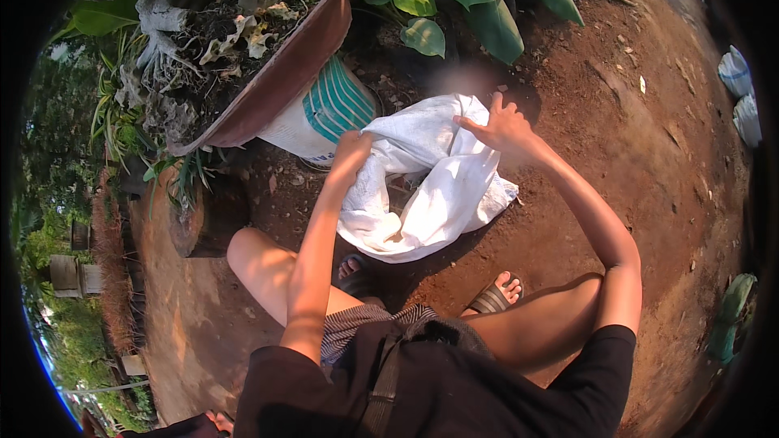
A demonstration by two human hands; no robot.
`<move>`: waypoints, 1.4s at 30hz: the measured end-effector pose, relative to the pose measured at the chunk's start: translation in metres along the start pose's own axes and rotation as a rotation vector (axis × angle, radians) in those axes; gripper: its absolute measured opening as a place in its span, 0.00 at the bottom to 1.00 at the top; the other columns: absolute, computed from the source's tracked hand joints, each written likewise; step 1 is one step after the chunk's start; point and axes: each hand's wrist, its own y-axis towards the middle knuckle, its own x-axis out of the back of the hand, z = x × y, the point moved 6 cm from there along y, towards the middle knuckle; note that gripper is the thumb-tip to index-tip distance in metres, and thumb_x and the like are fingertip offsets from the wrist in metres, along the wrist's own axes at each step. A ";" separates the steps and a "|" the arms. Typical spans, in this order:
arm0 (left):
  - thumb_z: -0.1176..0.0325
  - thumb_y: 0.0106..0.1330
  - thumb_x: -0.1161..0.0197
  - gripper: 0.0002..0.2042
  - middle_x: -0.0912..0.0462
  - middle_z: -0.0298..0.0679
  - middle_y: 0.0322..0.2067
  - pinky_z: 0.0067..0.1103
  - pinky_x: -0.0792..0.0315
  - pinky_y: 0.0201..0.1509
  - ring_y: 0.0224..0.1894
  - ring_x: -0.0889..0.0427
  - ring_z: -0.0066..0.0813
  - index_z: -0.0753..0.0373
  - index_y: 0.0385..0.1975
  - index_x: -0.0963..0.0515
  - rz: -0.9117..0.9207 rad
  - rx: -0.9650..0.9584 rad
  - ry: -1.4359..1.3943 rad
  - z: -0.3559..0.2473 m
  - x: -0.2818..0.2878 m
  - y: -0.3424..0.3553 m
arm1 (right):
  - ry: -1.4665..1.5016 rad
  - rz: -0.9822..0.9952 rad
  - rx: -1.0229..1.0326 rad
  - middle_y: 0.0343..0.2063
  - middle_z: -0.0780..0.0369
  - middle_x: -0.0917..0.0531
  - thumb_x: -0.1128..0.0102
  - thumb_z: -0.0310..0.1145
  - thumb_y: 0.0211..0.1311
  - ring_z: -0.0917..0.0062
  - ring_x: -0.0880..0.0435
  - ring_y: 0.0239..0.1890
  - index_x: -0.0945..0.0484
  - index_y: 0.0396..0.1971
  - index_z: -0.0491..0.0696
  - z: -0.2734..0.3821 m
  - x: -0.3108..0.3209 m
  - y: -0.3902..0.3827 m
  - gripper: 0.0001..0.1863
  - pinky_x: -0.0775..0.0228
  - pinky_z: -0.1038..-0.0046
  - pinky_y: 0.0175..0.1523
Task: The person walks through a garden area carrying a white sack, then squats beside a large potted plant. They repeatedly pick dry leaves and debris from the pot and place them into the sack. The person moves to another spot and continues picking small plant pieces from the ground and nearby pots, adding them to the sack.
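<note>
A white woven sack (442,203) stands on the soil in front of me, its mouth spread and its rim folded over in thick rolls. Part of its inside shows in the middle, with what looks like a little dark debris. My left hand (353,154) is closed on the left side of the rim. At the far right of the rim is my right hand (507,126), its thumb and index finger stretched apart. It is beside or lightly touching the cloth; I cannot tell which.
A large brown planter (329,40) with gnarled roots leans in at upper left, above a white and green striped bucket (337,105). Broad leaves (495,28) hang behind the sack. A cut stump (213,215) stands left. White sacks (745,118) lie far right.
</note>
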 end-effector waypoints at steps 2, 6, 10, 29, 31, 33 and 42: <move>0.67 0.61 0.44 0.13 0.22 0.44 0.28 0.33 0.27 0.34 0.30 0.21 0.34 0.73 0.33 0.23 -0.029 0.119 -0.238 0.019 0.010 -0.010 | 0.126 0.086 -0.034 0.57 0.36 0.30 0.35 0.76 0.46 0.40 0.26 0.60 0.48 0.69 0.37 0.003 -0.036 -0.010 0.65 0.28 0.47 0.59; 0.69 0.56 0.43 0.10 0.25 0.44 0.28 0.31 0.26 0.34 0.30 0.21 0.35 0.68 0.33 0.26 -0.065 0.032 -0.569 0.041 0.030 -0.028 | 0.487 0.249 -0.032 0.61 0.38 0.30 0.36 0.41 0.57 0.50 0.24 0.61 0.51 0.72 0.37 0.003 -0.076 -0.003 0.48 0.28 0.56 0.63; 0.69 0.57 0.45 0.13 0.21 0.47 0.33 0.36 0.19 0.43 0.34 0.18 0.44 0.69 0.40 0.25 -0.091 0.263 -0.913 0.074 0.042 -0.032 | 1.073 0.376 0.003 0.52 0.48 0.21 0.53 0.22 0.57 0.64 0.18 0.51 0.34 0.63 0.36 0.005 -0.058 0.013 0.30 0.22 0.63 0.53; 0.70 0.52 0.46 0.17 0.19 0.44 0.38 0.32 0.21 0.51 0.41 0.17 0.39 0.68 0.41 0.24 -0.016 0.337 -1.007 0.152 0.019 -0.038 | 1.110 0.568 -0.142 0.42 0.50 0.15 0.60 0.33 0.69 0.63 0.12 0.41 0.22 0.45 0.41 -0.044 -0.049 0.045 0.18 0.19 0.56 0.53; 0.67 0.53 0.44 0.14 0.21 0.42 0.38 0.29 0.26 0.47 0.41 0.21 0.35 0.67 0.37 0.24 -0.057 0.380 -0.929 0.156 0.019 -0.039 | 1.096 0.545 -0.142 0.43 0.49 0.15 0.61 0.33 0.68 0.60 0.12 0.41 0.22 0.45 0.40 -0.056 -0.056 0.055 0.19 0.20 0.55 0.52; 0.65 0.55 0.43 0.16 0.21 0.44 0.41 0.32 0.27 0.48 0.42 0.22 0.37 0.69 0.40 0.25 -0.058 0.362 -0.719 0.151 0.021 -0.044 | 1.072 0.569 -0.202 0.41 0.51 0.15 0.58 0.33 0.66 0.62 0.13 0.40 0.22 0.44 0.40 -0.070 -0.070 0.061 0.17 0.21 0.55 0.51; 0.57 0.69 0.43 0.30 0.27 0.59 0.60 0.36 0.33 0.66 0.61 0.25 0.47 0.69 0.66 0.39 -0.258 -0.196 0.308 0.032 0.070 -0.088 | 0.268 -0.261 0.489 0.49 0.49 0.26 0.44 0.36 0.67 0.55 0.28 0.57 0.32 0.55 0.44 0.016 0.043 0.037 0.21 0.33 0.56 0.61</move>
